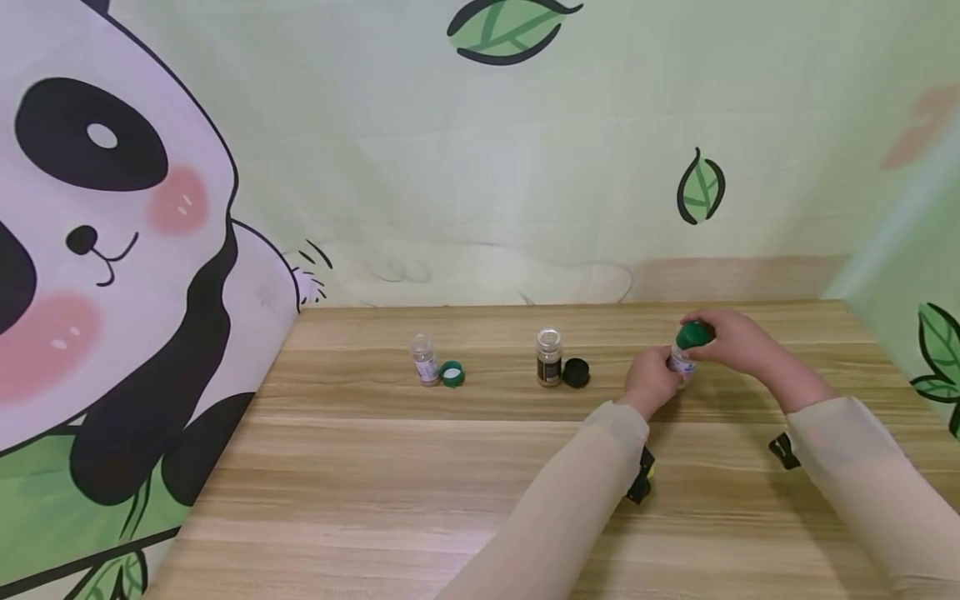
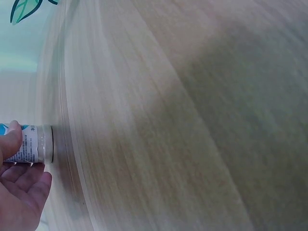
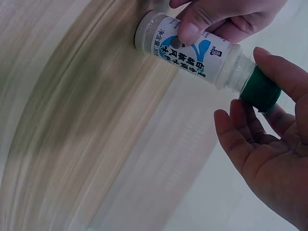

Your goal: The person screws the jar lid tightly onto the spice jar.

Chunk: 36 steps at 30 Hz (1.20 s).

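At the right of the table, my left hand grips a clear spice bottle round its white and blue label. The thumb lies across the label in the right wrist view. My right hand pinches the green cap between thumb and fingers at the bottle's neck. In the head view the bottle is upright, cap uppermost, and partly hidden by the left hand. The left wrist view shows the bottle's base beyond the fingers.
To the left stands another clear spice bottle, uncapped, with a green cap beside it. Between it and my hands is an open jar with a dark label, a black cap at its right. A printed cloth backs the wooden table.
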Each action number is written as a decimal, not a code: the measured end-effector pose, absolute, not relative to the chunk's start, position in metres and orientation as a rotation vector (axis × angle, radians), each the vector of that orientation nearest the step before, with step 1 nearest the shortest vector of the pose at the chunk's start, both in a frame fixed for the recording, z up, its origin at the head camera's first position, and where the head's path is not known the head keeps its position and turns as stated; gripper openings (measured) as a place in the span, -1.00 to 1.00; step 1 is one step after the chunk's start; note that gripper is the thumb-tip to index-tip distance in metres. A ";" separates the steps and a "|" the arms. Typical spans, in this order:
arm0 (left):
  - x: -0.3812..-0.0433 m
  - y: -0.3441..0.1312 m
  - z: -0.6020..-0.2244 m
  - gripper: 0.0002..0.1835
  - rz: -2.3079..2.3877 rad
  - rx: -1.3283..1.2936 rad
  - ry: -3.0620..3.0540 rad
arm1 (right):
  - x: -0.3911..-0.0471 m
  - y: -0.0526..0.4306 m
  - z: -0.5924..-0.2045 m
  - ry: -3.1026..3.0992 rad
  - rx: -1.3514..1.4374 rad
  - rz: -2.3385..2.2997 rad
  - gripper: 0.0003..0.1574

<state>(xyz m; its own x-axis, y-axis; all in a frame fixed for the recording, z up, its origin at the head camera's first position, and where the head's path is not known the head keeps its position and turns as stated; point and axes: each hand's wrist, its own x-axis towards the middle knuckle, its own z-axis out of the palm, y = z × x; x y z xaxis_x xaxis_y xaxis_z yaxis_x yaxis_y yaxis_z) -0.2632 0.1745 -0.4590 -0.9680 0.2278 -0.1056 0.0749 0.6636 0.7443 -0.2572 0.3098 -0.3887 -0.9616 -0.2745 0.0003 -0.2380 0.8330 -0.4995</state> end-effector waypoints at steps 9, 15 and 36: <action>-0.263 0.173 -0.459 -0.74 1.186 0.290 2.702 | -0.257 0.311 -0.395 2.926 -0.411 -0.863 -0.32; -0.264 0.174 -0.459 -0.70 1.192 0.267 2.703 | -0.254 0.314 -0.401 2.920 -0.405 -0.958 -0.30; -0.263 0.175 -0.460 -0.70 1.229 0.247 2.690 | -0.258 0.338 -0.416 2.538 -0.320 -1.266 -0.17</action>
<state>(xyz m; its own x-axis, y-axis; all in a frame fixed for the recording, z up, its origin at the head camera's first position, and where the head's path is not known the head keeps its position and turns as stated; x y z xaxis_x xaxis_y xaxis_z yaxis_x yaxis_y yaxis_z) -0.2629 0.1747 -0.4602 -0.9712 0.2212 -0.0884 0.0780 0.6460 0.7593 -0.2580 0.3382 -0.4162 -0.9344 -0.3211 -0.1543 -0.0699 0.5901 -0.8043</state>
